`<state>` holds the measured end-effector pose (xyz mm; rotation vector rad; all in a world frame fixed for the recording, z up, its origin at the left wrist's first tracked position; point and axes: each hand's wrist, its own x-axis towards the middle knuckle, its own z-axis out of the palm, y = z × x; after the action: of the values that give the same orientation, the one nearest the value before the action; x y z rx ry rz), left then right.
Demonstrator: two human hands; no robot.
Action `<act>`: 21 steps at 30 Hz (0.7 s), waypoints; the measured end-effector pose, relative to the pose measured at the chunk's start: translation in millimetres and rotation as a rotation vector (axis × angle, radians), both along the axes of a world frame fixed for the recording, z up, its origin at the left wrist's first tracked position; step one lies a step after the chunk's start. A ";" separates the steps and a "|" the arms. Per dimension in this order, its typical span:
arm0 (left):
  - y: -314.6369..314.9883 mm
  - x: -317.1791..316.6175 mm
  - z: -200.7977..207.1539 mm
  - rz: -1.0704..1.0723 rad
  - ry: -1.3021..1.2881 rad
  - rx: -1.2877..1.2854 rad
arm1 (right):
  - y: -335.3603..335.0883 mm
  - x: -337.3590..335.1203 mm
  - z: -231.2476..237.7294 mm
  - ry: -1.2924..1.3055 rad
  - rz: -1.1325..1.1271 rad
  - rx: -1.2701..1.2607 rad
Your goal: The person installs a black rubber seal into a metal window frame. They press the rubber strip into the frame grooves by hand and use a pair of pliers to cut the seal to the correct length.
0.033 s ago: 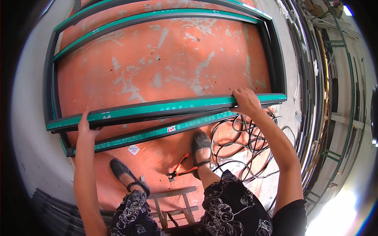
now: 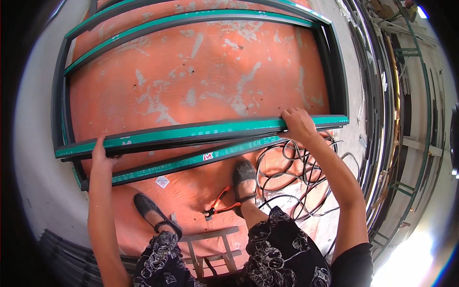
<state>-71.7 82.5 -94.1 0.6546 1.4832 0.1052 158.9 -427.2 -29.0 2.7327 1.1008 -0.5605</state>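
Note:
A large dark window frame [image 2: 220, 128] with green film strips lies across in front of me, its near bar raised toward me. Near that bar's left end my left hand [image 2: 103, 155] grips it, thumb over the top edge and the other fingers mostly hidden beneath. Toward the right end my right hand [image 2: 299, 125] is closed over the bar, fingertips on its far edge. Just below and nearer to me runs a second green-filmed bar [image 2: 186, 163], which neither hand visibly holds.
Orange-handled pliers [image 2: 219, 204] lie on the worn orange floor between my shoes. Loops of black cable [image 2: 291, 179] spread beside my right foot. A low stool [image 2: 210, 237] stands between my legs. Long profiles [image 2: 377, 95] and a green metal rack [image 2: 420, 119] line the right side.
The near bar of the window frame has shifted very slightly, with my left hand moving a little to the left. My right hand keeps nearly the same place.

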 end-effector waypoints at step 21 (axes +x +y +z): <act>-8.6 -85.6 -22.8 0.257 -0.406 0.108 | 102.7 -148.1 8.5 -0.137 0.331 0.608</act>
<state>-157.3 73.9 -116.9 0.4900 1.1654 0.4914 10.8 -324.5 -20.6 2.8784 1.8841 0.0223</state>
